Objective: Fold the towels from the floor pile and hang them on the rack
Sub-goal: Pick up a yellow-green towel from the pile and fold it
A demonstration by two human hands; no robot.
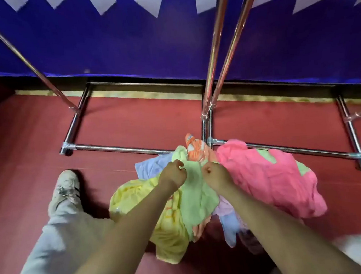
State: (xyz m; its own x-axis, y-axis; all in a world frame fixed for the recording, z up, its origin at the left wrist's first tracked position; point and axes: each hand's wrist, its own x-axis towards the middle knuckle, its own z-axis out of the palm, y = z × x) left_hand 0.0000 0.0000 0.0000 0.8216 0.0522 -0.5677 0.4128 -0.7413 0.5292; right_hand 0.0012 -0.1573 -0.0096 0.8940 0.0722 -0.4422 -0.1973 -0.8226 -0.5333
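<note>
A pile of towels lies on the red floor in front of the metal rack [120,149]. A light green towel [196,198] is on top of the pile. My left hand [173,175] and my right hand [216,173] both pinch its upper edge, fingers curled. Under and around it lie a yellow towel [136,196], a pink towel [271,179], an orange patterned towel [195,149] and a pale blue towel [153,166]. No towel is visible on the rack's bars.
The rack's chrome uprights [218,47] rise at the centre and at the far left, with base bars on the floor. A blue wall [124,44] stands behind it. My left leg and white shoe [66,189] are at the left.
</note>
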